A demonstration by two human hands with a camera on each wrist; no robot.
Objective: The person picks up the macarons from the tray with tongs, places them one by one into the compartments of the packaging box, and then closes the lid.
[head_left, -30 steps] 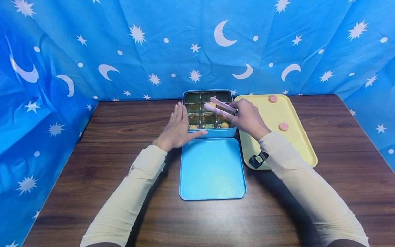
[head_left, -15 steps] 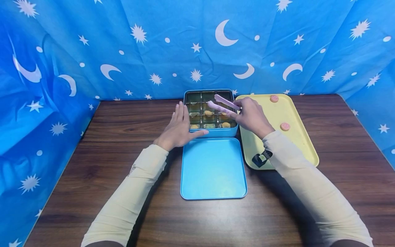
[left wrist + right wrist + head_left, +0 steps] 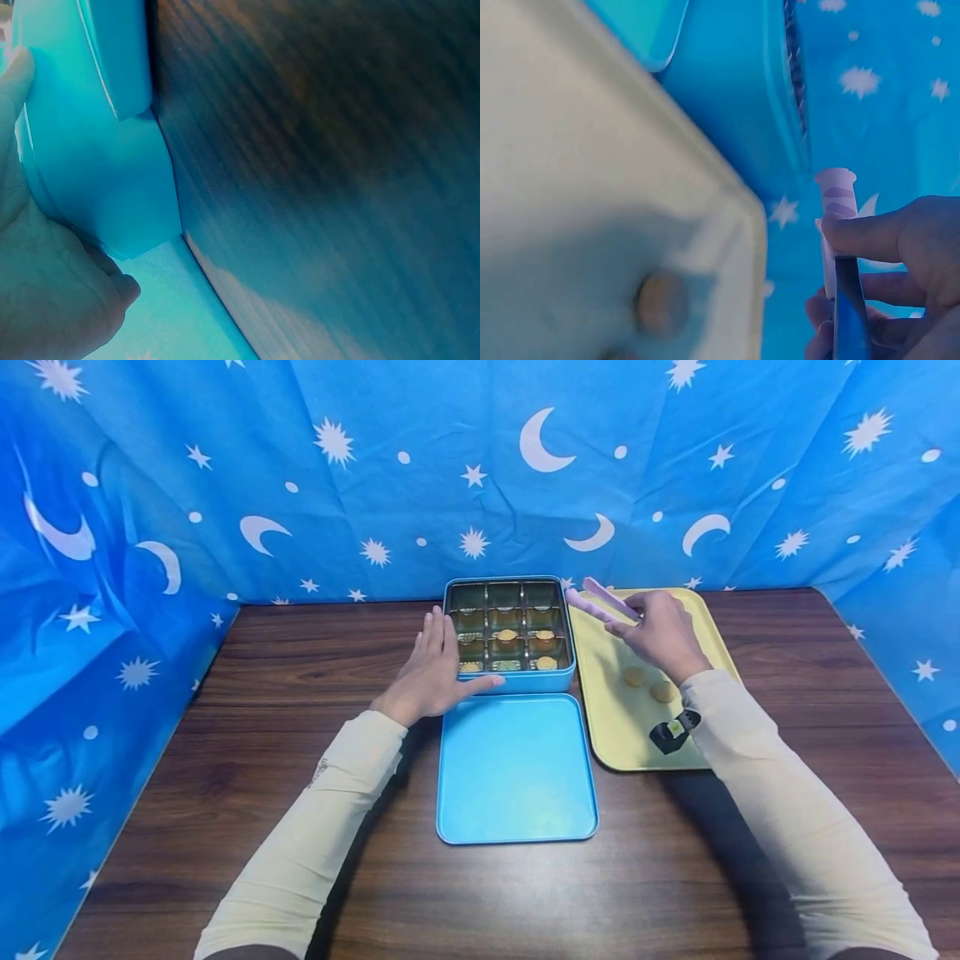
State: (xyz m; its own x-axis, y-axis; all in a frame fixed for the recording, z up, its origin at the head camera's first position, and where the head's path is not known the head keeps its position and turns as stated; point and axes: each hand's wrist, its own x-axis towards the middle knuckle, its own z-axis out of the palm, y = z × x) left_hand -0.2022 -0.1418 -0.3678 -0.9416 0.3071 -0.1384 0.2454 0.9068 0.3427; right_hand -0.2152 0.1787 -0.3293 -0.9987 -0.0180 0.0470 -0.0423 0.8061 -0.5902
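Note:
My left hand rests against the left and near sides of a blue tin, fingers straight and thumb along the front. Inside the tin is a divided insert with several cookies in its nearer compartments. My right hand holds pink tongs above the yellow tray, right of the tin. The tongs' tips are apart, with nothing between them. Two tan cookies lie on the tray below the right hand. In the right wrist view the thumb presses the tongs.
A blue lid lies on the wooden table in front of the tin. A black wrist camera hangs under the right wrist. Behind the table hangs a blue cloth with moons and stars.
The tongs let go of a cookie in the tin's middle compartment. My right hand then moved right over the tray, uncovering two tan cookies and hiding the pink ones. The left hand stays put.

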